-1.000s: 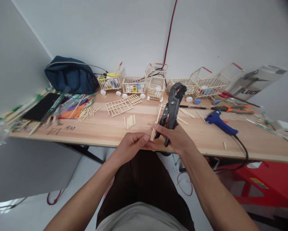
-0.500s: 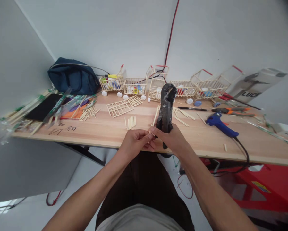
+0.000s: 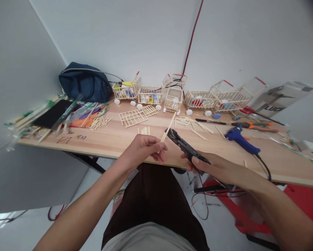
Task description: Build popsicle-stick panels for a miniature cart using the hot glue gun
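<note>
While a pale wall (image 3: 120,38) tops the head view, a wooden table (image 3: 106,141) crosses the middle; at centre, the left hand (image 3: 149,148) pinches a thin stick (image 3: 171,122) between fingertips, the right hand (image 3: 211,165) wraps its fingers round black cutters (image 3: 182,144); lower right, a red stool (image 3: 306,198).

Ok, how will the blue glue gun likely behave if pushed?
The blue glue gun probably won't roll, since it lies flat on its side. Its solid-looking body should feel stiff. The black cord, running over the front edge of the table, may drag or tug.
</note>
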Motion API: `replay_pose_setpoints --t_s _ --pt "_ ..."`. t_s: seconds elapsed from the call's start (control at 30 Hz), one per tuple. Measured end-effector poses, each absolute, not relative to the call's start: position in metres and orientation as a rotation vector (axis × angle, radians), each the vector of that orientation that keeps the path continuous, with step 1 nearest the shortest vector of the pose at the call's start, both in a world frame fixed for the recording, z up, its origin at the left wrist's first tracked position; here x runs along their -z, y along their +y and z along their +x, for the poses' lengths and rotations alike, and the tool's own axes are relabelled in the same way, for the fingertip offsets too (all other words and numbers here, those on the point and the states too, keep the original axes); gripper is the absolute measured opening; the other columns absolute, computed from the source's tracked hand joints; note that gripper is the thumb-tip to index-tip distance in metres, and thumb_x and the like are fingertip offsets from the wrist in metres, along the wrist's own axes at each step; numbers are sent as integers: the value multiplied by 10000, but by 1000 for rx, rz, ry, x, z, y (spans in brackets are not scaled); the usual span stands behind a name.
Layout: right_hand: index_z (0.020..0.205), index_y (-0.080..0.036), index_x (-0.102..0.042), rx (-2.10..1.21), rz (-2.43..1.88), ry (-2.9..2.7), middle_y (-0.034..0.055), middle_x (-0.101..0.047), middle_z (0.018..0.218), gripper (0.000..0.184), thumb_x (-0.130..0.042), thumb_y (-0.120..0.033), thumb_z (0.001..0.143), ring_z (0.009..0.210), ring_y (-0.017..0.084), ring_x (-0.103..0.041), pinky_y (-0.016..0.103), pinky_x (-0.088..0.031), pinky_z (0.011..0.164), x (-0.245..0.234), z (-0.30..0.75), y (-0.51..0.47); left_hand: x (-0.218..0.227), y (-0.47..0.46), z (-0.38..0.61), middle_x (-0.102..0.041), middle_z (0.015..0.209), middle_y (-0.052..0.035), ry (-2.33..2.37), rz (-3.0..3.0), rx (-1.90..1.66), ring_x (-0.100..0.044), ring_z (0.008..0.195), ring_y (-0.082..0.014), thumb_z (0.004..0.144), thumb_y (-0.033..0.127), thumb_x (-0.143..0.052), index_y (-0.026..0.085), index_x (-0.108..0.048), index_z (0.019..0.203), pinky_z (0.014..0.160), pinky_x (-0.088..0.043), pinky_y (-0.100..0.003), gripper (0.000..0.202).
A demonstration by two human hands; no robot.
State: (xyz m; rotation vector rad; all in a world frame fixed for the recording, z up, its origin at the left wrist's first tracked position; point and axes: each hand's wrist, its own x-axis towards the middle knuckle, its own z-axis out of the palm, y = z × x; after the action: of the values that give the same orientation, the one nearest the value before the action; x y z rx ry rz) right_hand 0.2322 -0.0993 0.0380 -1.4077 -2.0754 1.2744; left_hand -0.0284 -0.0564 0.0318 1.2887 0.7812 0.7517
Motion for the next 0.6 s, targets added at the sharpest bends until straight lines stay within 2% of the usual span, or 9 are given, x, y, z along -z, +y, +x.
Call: replay_pose_setpoints --t_s 0.2,0.47,0.6 --pt "857 -191 -703 -1361 -1405 -2035 65 -676 817 523 -507 -675 841 757 212 -586 323 -449 694 -34 237 -92 -31 -57 -24 -684 619 -55 704 1210 -664 -650 528 -130 758 451 -756 89 -704 779 540 -537 -211 367" --pt "890 -158 -640 -1363 -1390 -2180 84 -647 868 632 -318 -702 907 793 194 -567 314 -444 720 -40 229 -92 -28 -54 -22 -685 610 -55 699 1216 -643 -647 515 -129 751 432 -767 75 -695 772 544 -534 -220 365" --pt "996 -157 -615 -1376 -1406 -2187 77 -631 866 633 -302 -702 912 806 201 -567 321 -445 736 -45 226 -93 -29 -54 -22 -686 604 -54 697 1207 -645 -642 505 -129 744 424 -772 71 -695 799 537 -526 -222 366"
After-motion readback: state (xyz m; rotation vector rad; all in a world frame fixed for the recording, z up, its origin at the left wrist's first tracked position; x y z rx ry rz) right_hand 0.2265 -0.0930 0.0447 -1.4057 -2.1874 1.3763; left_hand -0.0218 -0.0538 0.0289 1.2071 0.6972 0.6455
